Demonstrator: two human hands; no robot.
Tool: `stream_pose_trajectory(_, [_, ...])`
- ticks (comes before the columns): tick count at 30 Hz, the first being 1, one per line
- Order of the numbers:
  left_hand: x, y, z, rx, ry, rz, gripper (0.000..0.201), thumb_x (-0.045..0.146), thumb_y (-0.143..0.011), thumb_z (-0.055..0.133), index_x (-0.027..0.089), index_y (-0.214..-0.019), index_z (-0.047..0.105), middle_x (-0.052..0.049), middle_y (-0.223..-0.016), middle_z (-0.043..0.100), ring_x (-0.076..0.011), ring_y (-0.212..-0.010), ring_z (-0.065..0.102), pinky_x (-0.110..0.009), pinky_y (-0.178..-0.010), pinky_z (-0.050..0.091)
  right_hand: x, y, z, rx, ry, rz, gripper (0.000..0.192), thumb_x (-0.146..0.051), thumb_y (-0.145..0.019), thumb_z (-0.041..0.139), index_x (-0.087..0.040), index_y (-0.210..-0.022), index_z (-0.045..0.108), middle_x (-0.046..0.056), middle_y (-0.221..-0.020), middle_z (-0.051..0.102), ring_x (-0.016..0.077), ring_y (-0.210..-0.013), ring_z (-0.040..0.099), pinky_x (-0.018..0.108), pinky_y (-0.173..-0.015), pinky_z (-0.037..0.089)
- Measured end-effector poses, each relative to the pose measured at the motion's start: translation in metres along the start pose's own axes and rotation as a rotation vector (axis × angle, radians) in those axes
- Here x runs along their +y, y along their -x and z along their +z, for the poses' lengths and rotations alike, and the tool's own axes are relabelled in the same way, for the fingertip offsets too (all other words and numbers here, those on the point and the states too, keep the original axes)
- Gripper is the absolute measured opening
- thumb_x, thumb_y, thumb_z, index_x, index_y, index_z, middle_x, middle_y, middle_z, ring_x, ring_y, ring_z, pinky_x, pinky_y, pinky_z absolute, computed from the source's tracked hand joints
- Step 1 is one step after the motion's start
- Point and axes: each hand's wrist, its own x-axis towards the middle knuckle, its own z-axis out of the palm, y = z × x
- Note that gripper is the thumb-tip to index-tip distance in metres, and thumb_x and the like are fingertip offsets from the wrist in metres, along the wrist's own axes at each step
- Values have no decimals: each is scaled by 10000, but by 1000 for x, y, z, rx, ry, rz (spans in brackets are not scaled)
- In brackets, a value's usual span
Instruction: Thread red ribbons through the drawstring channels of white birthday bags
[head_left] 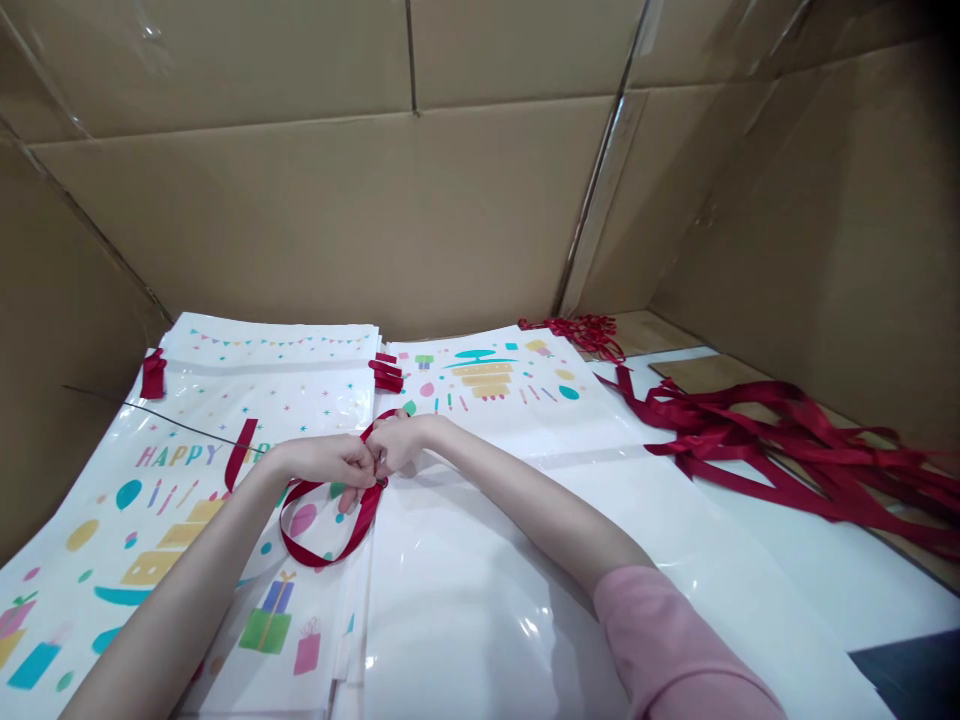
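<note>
i am pinching a red ribbon (330,545) with both hands at the middle of the table (862,580). my left hand (330,462) is curling its fingers (358,470) tight, closed on the ribbon's end, and my right hand (401,440) is meeting it knuckle to knuckle, its fingers (384,458) also closed on the ribbon. the two hands are touching each other. the ribbon is hanging below them in a loop, lying on a printed bag (150,520) of the left stack. that bag is showing the word "happy" in pastel letters, and the rest of the writing is hiding under my hand and the ribbon. it is also showing candles, a cake and gift boxes. a second stack of bags (495,520) is lying just beside it on the right, under my right forearm. a pile of loose ribbons (787,450) is lying well apart at the right. cardboard walls (375,200) are standing around the table.
</note>
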Motion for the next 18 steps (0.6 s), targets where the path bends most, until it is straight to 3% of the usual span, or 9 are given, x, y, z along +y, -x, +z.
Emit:
stream_pose_trajectory(7, [2,-3,2,22,-10,-52,368,286,-821,443,157,-540,643,-23,-550,601,-137,-624,427,-233,-626,350,8,-6,4,16,-34,-10,198,-329,-788,554,-203,-882,675,57,-942,646,271,-1069,500,437,-924,339])
stream_pose_trajectory(18, [4,-9,7,90,-36,-100,379,381,-832,475,158,-551,597,-26,-501,594,-147,-608,471,-241,-621,368,12,-8,7,13,-8,-24,227,-322,-765,536,-191,-898,666,67,-965,650,282,-1040,523,448,-900,368])
